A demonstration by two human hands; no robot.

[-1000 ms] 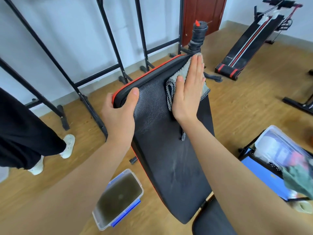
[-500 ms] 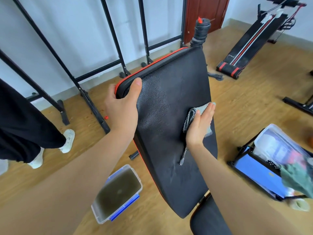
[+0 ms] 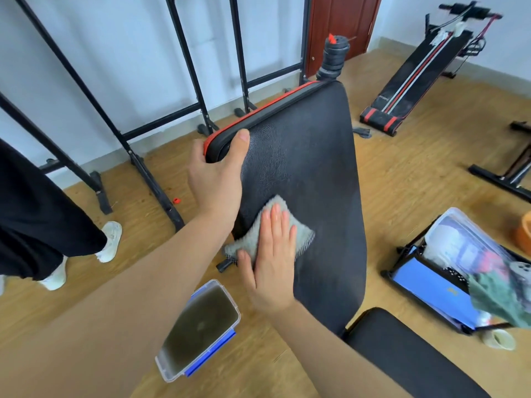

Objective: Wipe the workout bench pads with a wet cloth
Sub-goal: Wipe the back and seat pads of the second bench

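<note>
The black back pad (image 3: 310, 168) is standing tilted, its long axis running from the seat pad (image 3: 402, 354) up toward the door. The left hand (image 3: 215, 179) is gripping its red-trimmed top corner; the right hand (image 3: 270, 262) is pressing flat on the grey cloth (image 3: 301, 234) at mid-pad.

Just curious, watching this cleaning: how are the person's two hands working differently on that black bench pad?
The left hand is curled around the back pad's red-trimmed top corner, thumb on the face; the right hand lies flat, fingers spread. The left hand touches the pad directly; the right presses a grey cloth against it, lower down. Both are bare and on the same pad.
</note>
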